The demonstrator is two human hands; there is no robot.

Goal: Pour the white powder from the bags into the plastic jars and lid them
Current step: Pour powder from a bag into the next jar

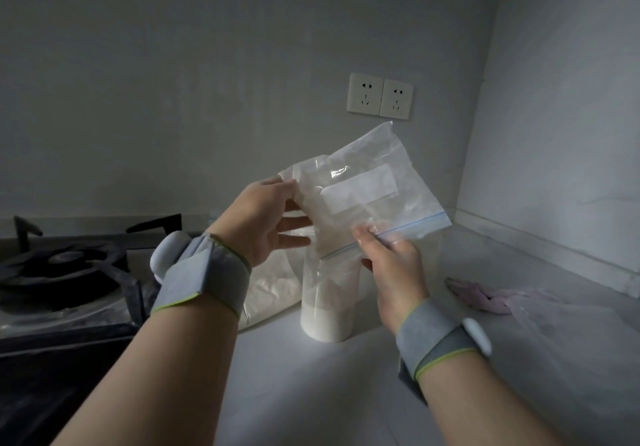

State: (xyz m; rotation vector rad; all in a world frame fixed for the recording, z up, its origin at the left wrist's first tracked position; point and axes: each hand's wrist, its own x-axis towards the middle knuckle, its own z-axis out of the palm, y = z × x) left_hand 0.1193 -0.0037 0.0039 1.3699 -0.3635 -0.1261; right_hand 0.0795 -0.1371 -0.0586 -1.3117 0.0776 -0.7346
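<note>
I see my left hand [266,217] pinching the upturned bottom corner of the bag [363,196] between thumb and forefinger, its other fingers spread loose and open beneath. My right hand [391,265] has a closed grip on the bag's zip edge, thumb and fingers pressing the blue seal line just above the jar [327,302]. Both hands hold the bag tilted, mouth down, over the jar's opening, with the closed end raised toward the wall.

I count one bag in my hands, one jar on the desk [311,383], and one second bag [273,289] lying on the desk just left of and behind the jar, touching it or nearly so. I count two wall sockets [379,96] side by side, one stove burner [65,265] to the left, one purple cloth [485,298] on the right, and a band [207,279] on each wrist.

The held bag is clear plastic with a white label patch and a dusting of white powder clinging inside; most of it looks limp and nearly emptied. The jar is translucent, upright, with no lid on, and white powder fills roughly its lower third. The lying bag bulges with white powder.
</note>
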